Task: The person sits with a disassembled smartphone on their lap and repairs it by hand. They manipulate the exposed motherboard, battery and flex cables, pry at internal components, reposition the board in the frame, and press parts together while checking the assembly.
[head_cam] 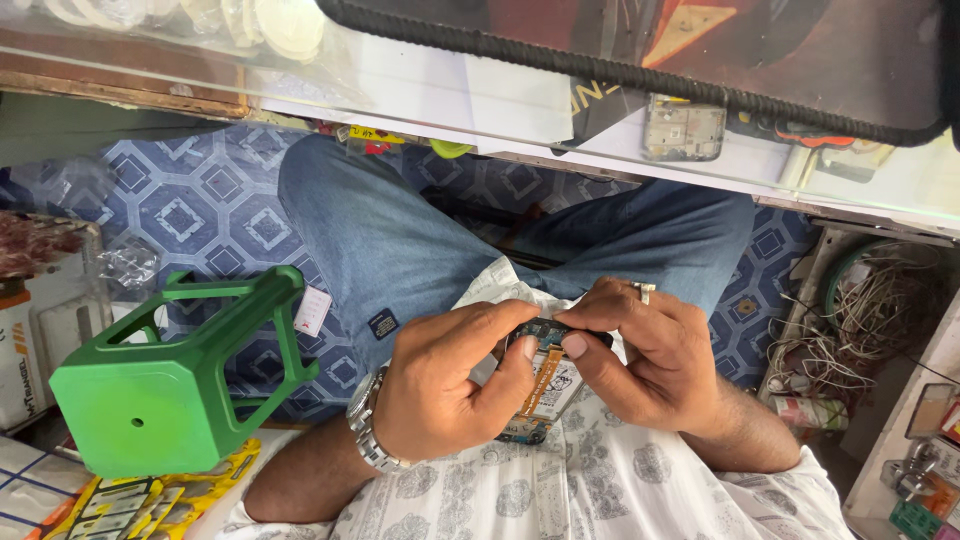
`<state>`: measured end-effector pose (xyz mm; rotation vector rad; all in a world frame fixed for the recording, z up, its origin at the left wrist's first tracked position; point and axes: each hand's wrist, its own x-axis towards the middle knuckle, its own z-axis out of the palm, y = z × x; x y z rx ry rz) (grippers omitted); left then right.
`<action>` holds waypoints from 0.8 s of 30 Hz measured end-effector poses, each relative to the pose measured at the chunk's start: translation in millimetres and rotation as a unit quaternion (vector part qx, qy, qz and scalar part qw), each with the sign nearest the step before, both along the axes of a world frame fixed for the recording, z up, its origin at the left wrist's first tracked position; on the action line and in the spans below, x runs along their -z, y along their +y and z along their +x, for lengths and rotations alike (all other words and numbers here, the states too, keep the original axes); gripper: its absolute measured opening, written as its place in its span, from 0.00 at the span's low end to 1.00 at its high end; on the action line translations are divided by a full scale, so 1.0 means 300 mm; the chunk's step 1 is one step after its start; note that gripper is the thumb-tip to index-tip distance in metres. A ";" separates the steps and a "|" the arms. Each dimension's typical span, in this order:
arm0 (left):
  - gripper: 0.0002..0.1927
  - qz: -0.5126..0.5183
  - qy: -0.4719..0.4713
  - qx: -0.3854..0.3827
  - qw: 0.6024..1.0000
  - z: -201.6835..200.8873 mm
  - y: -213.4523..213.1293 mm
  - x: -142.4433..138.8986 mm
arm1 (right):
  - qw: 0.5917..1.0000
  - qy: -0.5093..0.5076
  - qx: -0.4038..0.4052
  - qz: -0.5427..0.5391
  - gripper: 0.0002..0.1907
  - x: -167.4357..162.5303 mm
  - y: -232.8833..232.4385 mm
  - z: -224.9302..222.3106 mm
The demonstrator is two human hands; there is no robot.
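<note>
Held thing: an opened phone (545, 385), back cover off, with an orange flex strip down its middle; it sits low in the centre of the frame, over the person's lap.
Left hand (450, 385): wears a metal wristwatch (368, 425); its grip is closed around the phone's left edge, thumb pressing near the top end.
Right hand (645, 355): wears a ring; its grip is closed on the phone's upper right edge, thumb tip resting on the exposed inside.
Step in hand: judging by both thumbs at the top end, a part near that edge is being pressed or worked loose.
Next move calls for: a steady hold from the left hand and light, precise thumb pressure, since the flex strip looks easy to tear.
Around: blue jeans (400, 240) above the hands, a green plastic stool (165, 385) at lower left, a tangle of wires (870, 310) at right, a glass table (560, 110) edge across the top.
</note>
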<state>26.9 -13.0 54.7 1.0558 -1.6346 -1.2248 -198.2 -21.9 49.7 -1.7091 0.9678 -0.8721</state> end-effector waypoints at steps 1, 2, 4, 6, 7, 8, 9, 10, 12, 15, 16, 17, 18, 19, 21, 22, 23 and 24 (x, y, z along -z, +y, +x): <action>0.13 -0.001 0.002 0.001 1.000 0.001 0.000 0.002 | 1.000 0.001 -0.001 0.003 0.07 0.000 0.000 -0.001; 0.13 0.003 0.000 0.003 1.000 0.002 0.000 0.004 | 1.000 0.001 -0.002 0.006 0.07 0.000 -0.001 -0.001; 0.13 0.010 -0.004 0.004 1.000 0.004 0.001 0.007 | 1.000 0.006 -0.003 0.008 0.07 0.002 -0.001 -0.001; 0.13 0.017 0.002 0.004 1.000 0.005 0.002 0.011 | 1.000 0.014 -0.005 0.005 0.07 0.003 -0.001 0.000; 0.13 0.020 0.005 0.003 1.000 0.006 0.001 0.012 | 1.000 0.018 -0.003 0.004 0.08 0.005 -0.001 0.001; 0.12 0.026 0.002 0.000 1.000 0.006 0.002 0.011 | 1.000 0.021 -0.002 0.003 0.08 0.006 0.000 0.003; 0.12 0.032 -0.001 -0.002 0.999 0.005 0.002 0.011 | 1.000 0.024 -0.001 0.002 0.08 0.007 0.002 0.004; 0.11 0.038 -0.003 -0.004 0.999 0.005 0.001 0.010 | 1.000 0.021 -0.002 0.008 0.09 0.008 0.002 0.005; 0.11 0.034 -0.005 -0.008 0.999 0.003 0.000 0.009 | 1.000 0.015 -0.004 0.021 0.10 0.008 0.004 0.003; 0.12 0.028 -0.005 -0.017 0.999 0.004 0.004 0.001 | 0.999 0.017 -0.005 0.036 0.11 0.007 0.009 -0.003; 0.12 0.026 -0.004 -0.021 0.999 0.004 0.008 -0.003 | 0.999 0.008 -0.008 0.043 0.12 0.005 0.011 -0.007; 0.12 0.025 -0.002 -0.023 0.999 0.004 0.012 -0.006 | 0.999 -0.001 -0.013 0.050 0.12 0.004 0.012 -0.009; 0.11 0.024 -0.001 -0.025 0.999 0.004 0.014 -0.009 | 0.998 -0.011 -0.017 0.057 0.13 0.004 0.013 -0.011; 0.11 0.022 -0.001 -0.027 0.999 0.005 0.017 -0.012 | 0.998 -0.009 -0.015 0.059 0.13 0.003 0.015 -0.011; 0.12 0.020 0.004 -0.025 0.999 0.008 0.021 -0.016 | 0.998 -0.004 -0.011 0.063 0.12 0.002 0.020 -0.012; 0.12 0.019 0.007 -0.023 1.000 0.009 0.022 -0.017 | 0.998 -0.003 -0.009 0.059 0.13 0.002 0.020 -0.012; 0.13 0.020 0.014 -0.023 0.999 0.008 0.023 -0.018 | 0.998 -0.003 -0.007 0.055 0.13 0.002 0.022 -0.012; 0.14 0.021 0.020 -0.023 0.999 0.006 0.024 -0.018 | 0.999 -0.002 -0.006 0.052 0.13 0.001 0.023 -0.012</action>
